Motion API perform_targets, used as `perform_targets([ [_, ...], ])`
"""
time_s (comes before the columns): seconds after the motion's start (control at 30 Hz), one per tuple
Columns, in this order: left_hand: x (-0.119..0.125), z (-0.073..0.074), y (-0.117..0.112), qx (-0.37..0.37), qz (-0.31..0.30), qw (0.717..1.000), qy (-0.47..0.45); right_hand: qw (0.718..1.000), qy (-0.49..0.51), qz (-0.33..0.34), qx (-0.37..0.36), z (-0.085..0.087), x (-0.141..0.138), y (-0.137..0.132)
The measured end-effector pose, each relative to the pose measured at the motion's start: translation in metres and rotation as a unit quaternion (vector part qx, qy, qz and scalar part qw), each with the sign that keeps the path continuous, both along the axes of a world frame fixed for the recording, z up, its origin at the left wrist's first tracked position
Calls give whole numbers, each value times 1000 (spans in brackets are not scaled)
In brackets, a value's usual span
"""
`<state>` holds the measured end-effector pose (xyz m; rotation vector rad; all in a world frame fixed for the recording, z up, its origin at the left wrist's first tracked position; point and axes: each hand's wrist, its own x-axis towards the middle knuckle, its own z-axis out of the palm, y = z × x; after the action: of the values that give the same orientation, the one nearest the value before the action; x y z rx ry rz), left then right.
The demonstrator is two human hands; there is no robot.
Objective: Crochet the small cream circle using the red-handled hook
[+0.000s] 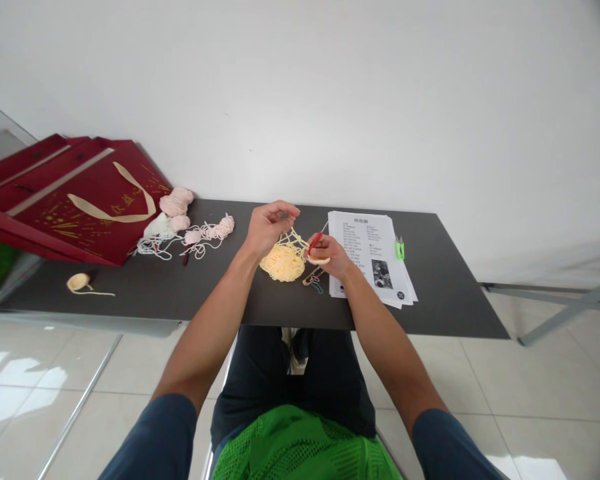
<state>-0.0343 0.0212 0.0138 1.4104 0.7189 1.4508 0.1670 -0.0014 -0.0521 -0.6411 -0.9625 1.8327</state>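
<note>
My left hand (270,227) is raised over a loose heap of pale yellow yarn (283,263), its fingers closed on strands that stretch up from the heap. My right hand (333,257) grips a crochet hook (316,243) with a red handle. A small cream crocheted piece (319,261) hangs at the fingers of that same hand, and yarn strands run between the two hands. Just below lie a few small coloured stitch markers (314,283), partly by the paper's edge.
Printed sheets (360,253) lie right of my hand, with green thread snips (399,248) at their edge. On the left are pink and white yarn balls (177,202), dark red gift bags (80,200) and a small cream crocheted cup (79,283). A wall stands behind the dark table (450,300).
</note>
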Motion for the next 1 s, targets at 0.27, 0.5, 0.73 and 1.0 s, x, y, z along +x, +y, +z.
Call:
perform_targets([
  [0.27,-63,-26,24,11,258,894,366,966,147,-214,2,9,37,16],
  [0.5,-69,-41,17,-29,279,836,471,937,211,-280,-10,13,39,20],
  [0.73,-29,-24,9,48,79,879,467,940,217,-263,-26,16,32,17],
  [1.0,-17,-45,7,-54,108,870,478,920,232,-315,-31,16,41,21],
])
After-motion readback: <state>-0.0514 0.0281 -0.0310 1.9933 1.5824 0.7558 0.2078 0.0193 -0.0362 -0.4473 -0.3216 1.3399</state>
